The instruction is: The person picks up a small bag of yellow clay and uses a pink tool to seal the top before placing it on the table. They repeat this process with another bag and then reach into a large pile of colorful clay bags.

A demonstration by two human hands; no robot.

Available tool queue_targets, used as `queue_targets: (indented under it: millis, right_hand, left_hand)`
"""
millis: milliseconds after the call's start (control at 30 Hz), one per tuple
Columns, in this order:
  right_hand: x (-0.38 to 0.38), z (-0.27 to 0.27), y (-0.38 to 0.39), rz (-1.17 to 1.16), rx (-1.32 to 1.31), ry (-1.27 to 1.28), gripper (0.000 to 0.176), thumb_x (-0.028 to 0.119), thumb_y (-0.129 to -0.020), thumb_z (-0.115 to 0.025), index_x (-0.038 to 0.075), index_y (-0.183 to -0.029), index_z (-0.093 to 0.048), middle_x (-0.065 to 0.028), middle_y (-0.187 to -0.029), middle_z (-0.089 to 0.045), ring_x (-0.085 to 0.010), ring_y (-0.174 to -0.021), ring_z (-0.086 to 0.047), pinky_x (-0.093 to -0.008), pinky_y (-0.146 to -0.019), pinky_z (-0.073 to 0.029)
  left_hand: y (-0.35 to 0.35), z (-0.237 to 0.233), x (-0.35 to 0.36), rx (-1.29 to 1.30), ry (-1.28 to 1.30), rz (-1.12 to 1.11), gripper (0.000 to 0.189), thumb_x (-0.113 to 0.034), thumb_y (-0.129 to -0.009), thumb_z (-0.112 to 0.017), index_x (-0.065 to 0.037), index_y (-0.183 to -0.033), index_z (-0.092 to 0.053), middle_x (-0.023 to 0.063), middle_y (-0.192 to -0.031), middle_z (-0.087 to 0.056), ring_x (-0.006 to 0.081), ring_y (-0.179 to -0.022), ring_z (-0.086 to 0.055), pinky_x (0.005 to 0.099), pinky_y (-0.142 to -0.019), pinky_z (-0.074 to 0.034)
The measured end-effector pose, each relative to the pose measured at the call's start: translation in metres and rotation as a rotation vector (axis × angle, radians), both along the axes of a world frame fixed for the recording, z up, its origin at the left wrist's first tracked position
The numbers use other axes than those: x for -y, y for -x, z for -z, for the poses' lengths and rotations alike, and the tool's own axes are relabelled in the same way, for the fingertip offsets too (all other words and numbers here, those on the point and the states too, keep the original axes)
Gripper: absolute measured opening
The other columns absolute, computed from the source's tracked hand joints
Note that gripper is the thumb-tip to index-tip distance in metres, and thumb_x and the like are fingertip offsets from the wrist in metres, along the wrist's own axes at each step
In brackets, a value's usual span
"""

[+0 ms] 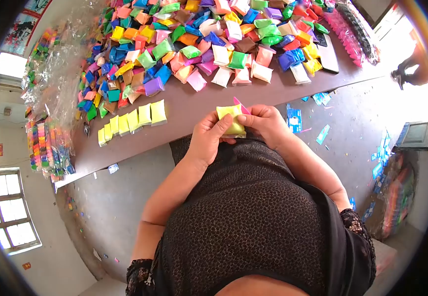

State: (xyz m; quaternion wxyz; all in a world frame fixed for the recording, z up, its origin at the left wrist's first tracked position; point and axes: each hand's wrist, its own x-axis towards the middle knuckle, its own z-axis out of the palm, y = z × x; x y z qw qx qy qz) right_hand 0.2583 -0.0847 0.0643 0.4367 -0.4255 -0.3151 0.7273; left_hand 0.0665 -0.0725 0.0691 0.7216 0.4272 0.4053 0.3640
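Note:
Near the table's front edge, my left hand (211, 135) pinches the left side of a yellow packet (230, 118), its thumb lying on the front. The fingers of my right hand (263, 124) close on the packet's right side, and a thin pink piece (240, 104) sticks up beside that thumb. On the table to the left lies a slanting row of several yellow packets (145, 114). Beyond my hands spreads a large pile of small packets (194, 52) in many colours.
The brown table (189, 106) runs across the view. Clear plastic bags (51, 143) with colourful packets stand at its left end. A dark phone-like object (328, 54) and pink and black bundles (344, 37) lie at the right. Blue wrappers (294, 120) litter the floor.

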Motion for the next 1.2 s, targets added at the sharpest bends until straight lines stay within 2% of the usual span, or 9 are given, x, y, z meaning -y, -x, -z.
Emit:
queue_targets:
  millis: [133, 233, 300, 433, 733, 800, 867, 1033, 1200]
  right_hand:
    - [-0.004, 0.007, -0.002, 0.083, -0.131, 0.085, 0.021, 0.019, -0.090, -0.072, 0.002, -0.102, -0.068, 0.0050, -0.072, -0.057, -0.0023, -0.052, -0.040, -0.0200, -0.047, -0.029]
    - [-0.007, 0.004, 0.003, 0.200, -0.061, 0.017, 0.019, 0.020, -0.092, -0.070, 0.003, -0.101, -0.068, 0.0060, -0.073, -0.057, -0.0020, -0.055, -0.042, -0.0192, -0.049, -0.030]
    - [-0.009, 0.000, 0.009, 0.211, 0.077, -0.142, 0.022, 0.024, -0.094, -0.068, 0.002, -0.099, -0.067, 0.0047, -0.076, -0.059, -0.0031, -0.065, -0.049, -0.0196, -0.056, -0.037]
    - [-0.020, 0.014, 0.005, 0.103, 0.166, -0.089, 0.021, 0.023, -0.096, -0.065, 0.002, -0.099, -0.065, 0.0036, -0.079, -0.060, -0.0039, -0.069, -0.051, -0.0201, -0.058, -0.040]
    - [-0.037, 0.026, 0.004, 0.199, -0.296, 0.144, 0.023, 0.023, -0.095, -0.066, 0.001, -0.102, -0.064, 0.0039, -0.073, -0.054, -0.0022, -0.054, -0.040, -0.0203, -0.047, -0.028]
    - [-0.036, 0.028, 0.005, 0.130, -0.032, 0.062, 0.025, 0.025, -0.093, -0.069, 0.001, -0.100, -0.063, 0.0038, -0.074, -0.055, -0.0023, -0.057, -0.043, -0.0198, -0.049, -0.031]
    - [-0.037, 0.026, 0.023, 0.163, 0.031, -0.042, 0.025, 0.025, -0.093, -0.070, 0.001, -0.099, -0.064, 0.0041, -0.074, -0.055, -0.0023, -0.059, -0.044, -0.0196, -0.051, -0.032]
    - [-0.039, 0.025, 0.022, 0.132, 0.165, -0.208, 0.023, 0.025, -0.094, -0.068, 0.002, -0.096, -0.064, 0.0048, -0.074, -0.056, -0.0024, -0.064, -0.047, -0.0193, -0.055, -0.035]
    - [-0.038, 0.027, 0.008, 0.082, -0.251, 0.122, 0.020, 0.023, -0.095, -0.067, 0.003, -0.097, -0.065, 0.0041, -0.074, -0.056, -0.0020, -0.056, -0.042, -0.0202, -0.048, -0.030]
  left_hand:
    - [-0.005, -0.002, -0.006, 0.050, 0.026, -0.035, 0.029, -0.027, -0.097, -0.062, -0.007, -0.118, -0.060, 0.0032, -0.098, -0.068, 0.0133, -0.083, -0.067, 0.0262, -0.063, -0.055]
    - [-0.007, 0.003, -0.008, 0.001, -0.029, -0.036, 0.029, -0.027, -0.098, -0.061, -0.007, -0.119, -0.060, 0.0034, -0.099, -0.068, 0.0131, -0.082, -0.067, 0.0272, -0.063, -0.056]
    - [-0.007, 0.006, -0.010, -0.034, -0.072, -0.024, 0.030, -0.026, -0.098, -0.061, -0.007, -0.120, -0.059, 0.0038, -0.099, -0.067, 0.0130, -0.082, -0.067, 0.0277, -0.063, -0.056]
    - [-0.005, 0.001, -0.018, 0.017, 0.027, -0.028, 0.032, -0.031, -0.100, -0.058, -0.003, -0.116, -0.059, 0.0051, -0.098, -0.067, 0.0115, -0.081, -0.066, 0.0267, -0.063, -0.057]
    - [0.001, -0.007, -0.041, -0.011, 0.075, -0.024, 0.037, -0.034, -0.102, -0.051, -0.003, -0.121, -0.057, 0.0120, -0.099, -0.069, 0.0185, -0.080, -0.069, 0.0302, -0.061, -0.059]
    - [0.003, -0.002, -0.045, -0.028, 0.049, -0.051, 0.036, -0.033, -0.103, -0.051, -0.002, -0.120, -0.057, 0.0119, -0.098, -0.069, 0.0182, -0.079, -0.069, 0.0303, -0.062, -0.059]
    - [0.003, 0.007, -0.044, -0.124, -0.123, -0.012, 0.035, -0.031, -0.104, -0.049, 0.000, -0.118, -0.057, 0.0105, -0.097, -0.068, 0.0169, -0.080, -0.068, 0.0310, -0.065, -0.058]
    - [0.001, 0.015, -0.043, -0.152, -0.160, -0.010, 0.035, -0.031, -0.104, -0.048, 0.001, -0.116, -0.057, 0.0097, -0.096, -0.068, 0.0162, -0.082, -0.068, 0.0323, -0.068, -0.058]
    - [-0.006, 0.008, -0.045, 0.004, -0.008, -0.033, 0.035, -0.032, -0.104, -0.048, 0.000, -0.117, -0.056, 0.0102, -0.097, -0.067, 0.0184, -0.082, -0.068, 0.0327, -0.068, -0.058]
